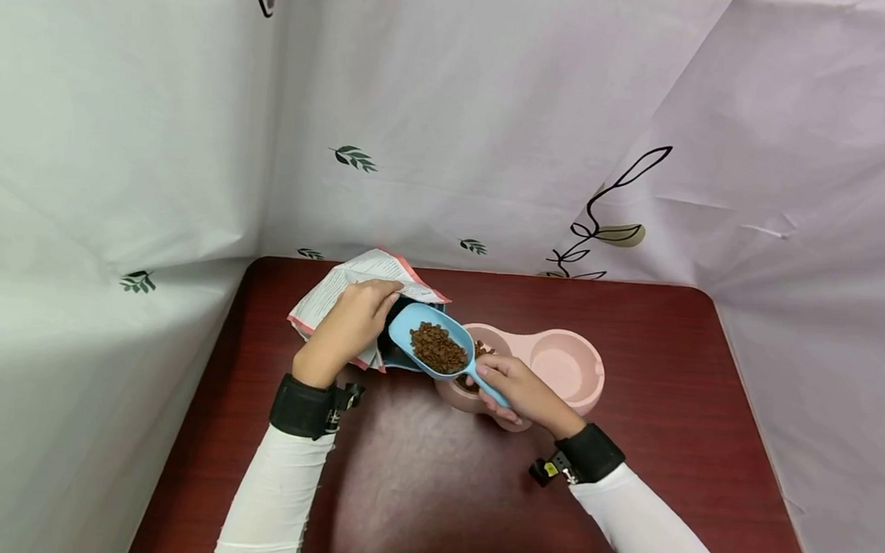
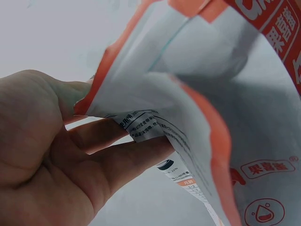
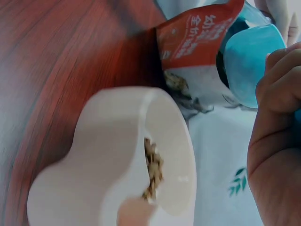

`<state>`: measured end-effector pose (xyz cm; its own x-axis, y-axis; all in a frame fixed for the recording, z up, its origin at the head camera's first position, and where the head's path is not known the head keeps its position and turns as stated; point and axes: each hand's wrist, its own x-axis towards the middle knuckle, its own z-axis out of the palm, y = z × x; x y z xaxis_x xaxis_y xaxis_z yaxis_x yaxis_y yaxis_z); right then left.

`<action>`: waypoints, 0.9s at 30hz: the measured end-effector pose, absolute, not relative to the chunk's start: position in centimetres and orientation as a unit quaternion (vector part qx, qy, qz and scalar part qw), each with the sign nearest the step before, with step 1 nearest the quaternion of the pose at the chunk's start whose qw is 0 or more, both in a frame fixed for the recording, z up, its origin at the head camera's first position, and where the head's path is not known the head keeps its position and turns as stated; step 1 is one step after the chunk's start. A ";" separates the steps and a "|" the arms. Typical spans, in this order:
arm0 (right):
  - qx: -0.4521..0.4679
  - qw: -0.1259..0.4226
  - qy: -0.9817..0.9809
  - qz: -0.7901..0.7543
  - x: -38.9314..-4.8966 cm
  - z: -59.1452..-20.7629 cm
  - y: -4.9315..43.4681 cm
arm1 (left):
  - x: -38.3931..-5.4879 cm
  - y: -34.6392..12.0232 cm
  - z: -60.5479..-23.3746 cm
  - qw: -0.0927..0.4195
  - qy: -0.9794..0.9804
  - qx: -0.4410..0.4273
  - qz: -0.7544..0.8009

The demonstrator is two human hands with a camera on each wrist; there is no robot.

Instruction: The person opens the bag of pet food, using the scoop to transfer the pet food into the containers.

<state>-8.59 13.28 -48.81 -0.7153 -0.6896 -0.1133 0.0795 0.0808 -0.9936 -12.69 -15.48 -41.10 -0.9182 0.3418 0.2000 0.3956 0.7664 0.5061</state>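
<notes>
My left hand [image 1: 352,320] grips the edge of a white pet-food bag [image 1: 368,268] with red trim, thumb and fingers on either side of the film in the left wrist view. My right hand [image 1: 522,389] holds a light-blue scoop [image 1: 408,318] by its handle. Brown kibble [image 1: 437,348] lies in the scoop, whose front is at the bag's mouth. Below the scoop and right hand stands a pink double bowl [image 1: 569,368]; its left compartment contains some kibble and is partly covered. The right wrist view shows the bag's printed red side [image 3: 193,37].
Everything stands on a dark red-brown table [image 1: 656,363] with rounded back corners. A pale cloth [image 1: 458,127] printed with leaves hangs behind the table and along both sides.
</notes>
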 end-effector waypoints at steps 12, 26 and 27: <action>-0.257 0.245 0.695 -0.626 -7.1 -47.2 19.3 | -12.6 -15.4 -41.0 0.045 -0.940 -0.196 -0.276; -0.289 0.133 0.670 -0.670 -5.4 -45.9 26.3 | -12.5 -15.2 -41.0 0.045 -0.940 -0.195 -0.275; -0.282 0.134 0.681 -0.662 -5.2 -45.9 26.7 | -12.4 -15.2 -41.0 0.046 -0.941 -0.196 -0.274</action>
<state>-5.25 26.74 -45.88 -0.8052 -0.5615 0.1907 -0.2070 -0.0353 -0.9777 -12.45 -15.22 -40.96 -0.9191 0.3429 0.1943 0.3936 0.7734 0.4969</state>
